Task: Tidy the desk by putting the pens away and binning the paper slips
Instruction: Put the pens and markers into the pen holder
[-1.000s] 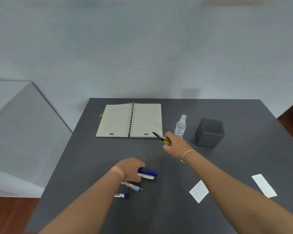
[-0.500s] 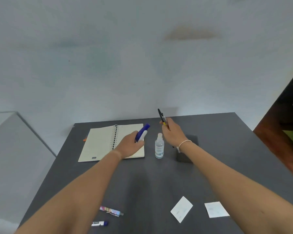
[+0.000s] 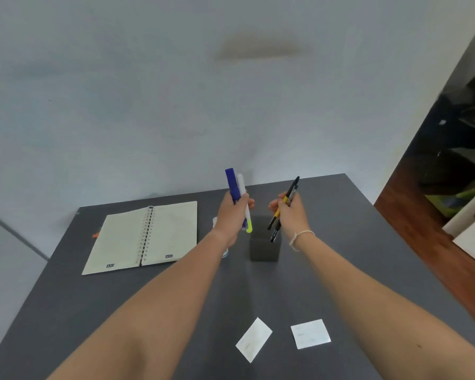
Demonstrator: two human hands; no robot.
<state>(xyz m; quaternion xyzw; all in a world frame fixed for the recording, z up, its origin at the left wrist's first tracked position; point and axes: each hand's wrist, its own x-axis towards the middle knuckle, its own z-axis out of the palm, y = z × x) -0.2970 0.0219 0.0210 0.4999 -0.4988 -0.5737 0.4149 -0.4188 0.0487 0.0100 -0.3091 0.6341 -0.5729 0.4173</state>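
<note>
My left hand [image 3: 231, 215] grips two markers upright, a blue one [image 3: 232, 186] and a white one with a yellow-green tip [image 3: 244, 207]. My right hand [image 3: 291, 212] holds two thin pens, a black one [image 3: 292, 189] and a yellow-banded one [image 3: 277, 215], tips slanting down. Both hands hover just above the dark grey pen holder [image 3: 263, 248], one on each side. Two white paper slips lie flat on the near desk, one at the left [image 3: 254, 340], one at the right [image 3: 310, 333].
An open spiral notebook [image 3: 143, 237] lies on the left of the dark grey desk [image 3: 93, 311]. A small clear bottle [image 3: 225, 253] stands mostly hidden behind my left wrist. A wall runs behind the desk. The desk's right edge drops to wooden floor [image 3: 422, 242].
Both hands rose and came together over the pen holder, tilting the pens upright. The view shifted, so the two pens on the near left desk are out of sight.
</note>
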